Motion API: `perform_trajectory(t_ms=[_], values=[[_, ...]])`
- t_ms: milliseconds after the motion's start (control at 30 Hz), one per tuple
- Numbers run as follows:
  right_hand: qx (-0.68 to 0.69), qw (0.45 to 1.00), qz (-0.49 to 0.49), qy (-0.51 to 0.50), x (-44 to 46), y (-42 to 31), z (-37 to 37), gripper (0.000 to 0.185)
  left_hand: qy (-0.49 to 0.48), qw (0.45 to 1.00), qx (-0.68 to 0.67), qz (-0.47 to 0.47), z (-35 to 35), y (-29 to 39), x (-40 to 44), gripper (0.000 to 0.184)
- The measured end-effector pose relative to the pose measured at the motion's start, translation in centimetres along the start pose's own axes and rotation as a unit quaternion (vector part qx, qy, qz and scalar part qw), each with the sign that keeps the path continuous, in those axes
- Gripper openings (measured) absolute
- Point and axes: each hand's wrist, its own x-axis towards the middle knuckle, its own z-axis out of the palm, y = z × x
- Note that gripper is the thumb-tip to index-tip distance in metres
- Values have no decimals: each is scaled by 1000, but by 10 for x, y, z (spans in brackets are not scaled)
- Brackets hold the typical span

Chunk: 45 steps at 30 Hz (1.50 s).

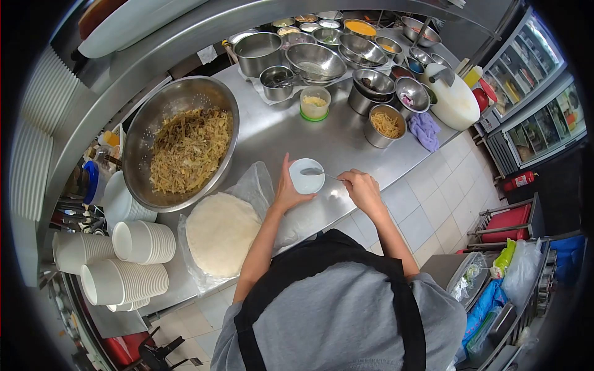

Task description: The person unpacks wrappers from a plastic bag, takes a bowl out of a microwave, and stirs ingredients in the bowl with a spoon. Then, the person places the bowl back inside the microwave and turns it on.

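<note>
My left hand [288, 190] is wrapped round the side of a small white bowl [306, 183] above the steel counter. In my right hand [361, 188] is the handle of a metal spoon [314, 172], its head over the bowl. Whether the bowl holds anything pale, I cannot tell. To the left of my left forearm, a pale round sheet of dough [223, 235] lies on clear plastic [255, 180]. A large perforated steel colander [229, 161] with a heap of shredded cooked food [189, 151] stands behind it.
Ahead stands a green-based tub [314, 103] of yellowish shreds. A steel pot of fried strips [387, 125] and a purple cloth [424, 130] are near the counter's right edge. Several steel bowls [315, 62] crowd the back. Stacked white bowls [124, 281] stand at the left.
</note>
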Motion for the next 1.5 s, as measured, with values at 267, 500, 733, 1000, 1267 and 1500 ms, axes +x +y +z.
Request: perform_trajectory(t_ms=[267,500,733,1000,1267,1500], values=[[-60,998,-18,-30,-3,3,25,13,47,999,22,0,3,1,-7,131],[-43,998,-41,-10,12,3,44,15,44,999,20,-3,0,7,-14,129],[-56,997,-45,-15,25,12,40,16,40,999,17,-14,0,6,-23,128],[-42,989,0,-143,25,21,33,21,17,996,82,-13,-7,9,-24,135],[103,964,12,-243,32,40,41,20,-44,991,124,-1,-16,11,-14,137],[205,933,44,-292,36,43,19,22,35,996,78,-3,-3,4,-23,133]])
